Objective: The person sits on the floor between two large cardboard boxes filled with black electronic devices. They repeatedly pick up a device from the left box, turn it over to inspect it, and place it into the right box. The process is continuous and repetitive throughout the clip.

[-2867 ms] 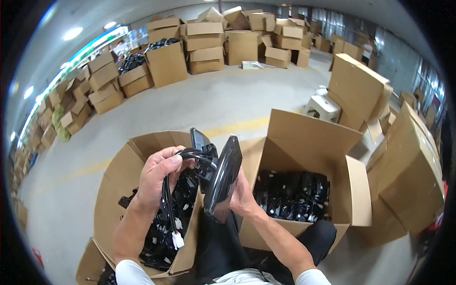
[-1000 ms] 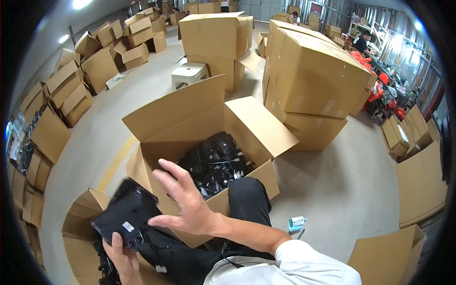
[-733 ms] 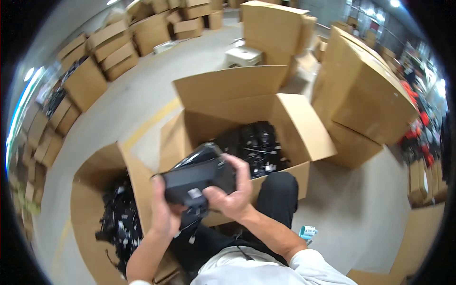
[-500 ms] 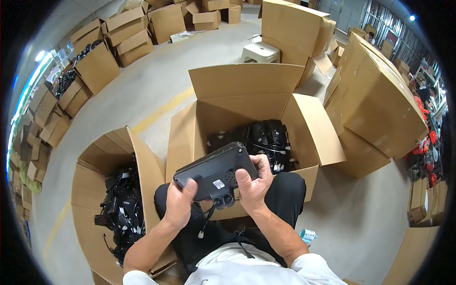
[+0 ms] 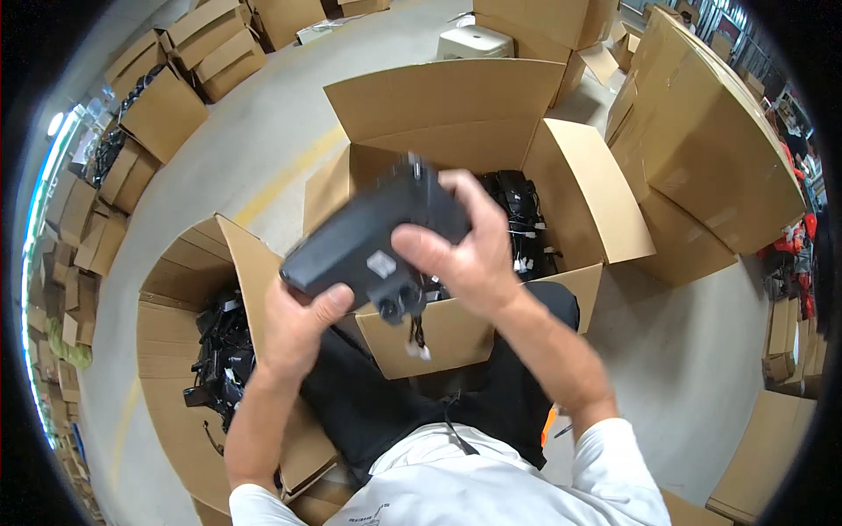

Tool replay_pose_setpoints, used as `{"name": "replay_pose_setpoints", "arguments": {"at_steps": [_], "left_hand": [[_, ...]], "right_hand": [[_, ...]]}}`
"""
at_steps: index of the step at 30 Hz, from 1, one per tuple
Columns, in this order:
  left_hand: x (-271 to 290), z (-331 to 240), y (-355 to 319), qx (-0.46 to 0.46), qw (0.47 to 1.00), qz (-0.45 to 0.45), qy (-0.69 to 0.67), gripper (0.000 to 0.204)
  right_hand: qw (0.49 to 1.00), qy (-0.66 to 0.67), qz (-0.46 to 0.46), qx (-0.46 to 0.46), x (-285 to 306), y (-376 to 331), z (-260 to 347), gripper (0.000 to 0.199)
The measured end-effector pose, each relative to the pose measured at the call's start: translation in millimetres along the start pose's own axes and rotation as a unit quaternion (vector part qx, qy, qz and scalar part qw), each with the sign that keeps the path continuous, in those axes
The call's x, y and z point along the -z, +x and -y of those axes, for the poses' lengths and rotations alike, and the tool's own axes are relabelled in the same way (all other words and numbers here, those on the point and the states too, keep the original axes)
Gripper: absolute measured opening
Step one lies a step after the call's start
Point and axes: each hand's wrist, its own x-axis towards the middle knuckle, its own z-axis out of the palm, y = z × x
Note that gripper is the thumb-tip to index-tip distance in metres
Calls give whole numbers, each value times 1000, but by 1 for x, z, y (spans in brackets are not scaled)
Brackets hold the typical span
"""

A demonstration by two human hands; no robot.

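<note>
A flat, black plastic electronic unit (image 5: pixel 360 237) is held up over my lap, tilted with its right end higher. Its back carries a white label, and a short cable (image 5: pixel 418 337) with a white plug hangs from a stub on its lower edge. My left hand (image 5: pixel 294 329) grips the lower left end, thumb on the back. At the right end my right hand (image 5: pixel 469 250) clasps it, thumb across the back and fingers around the top edge. Beyond it stands an open cardboard box (image 5: pixel 447 140) holding black units with cables (image 5: pixel 520 219). The unit's front face is hidden.
To my left, another open carton (image 5: pixel 162 377) holds a heap of black parts (image 5: pixel 219 359). Tall closed cartons (image 5: pixel 702 149) rise at the right. A white stool (image 5: pixel 474 42) stands behind the middle box, and more cartons (image 5: pixel 167 114) line the left side.
Both hands have lifted the black unit up and away from my lap, and it has tilted more steeply. The view has shifted, so the boxes sit higher in the picture.
</note>
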Motion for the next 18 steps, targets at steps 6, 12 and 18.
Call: {"name": "replay_pose_setpoints", "arguments": {"at_steps": [6, 12, 18], "left_hand": [[-14, -46, 84, -41, 990, 113, 67, 71], [-43, 53, 178, 49, 996, 8, -77, 41], [-21, 252, 249, 287, 946, -115, -97, 35]], "right_hand": [[964, -152, 75, 203, 28, 115, 45, 79], [913, 66, 341, -213, 109, 134, -92, 76], [819, -518, 205, -137, 128, 78, -305, 11]]}}
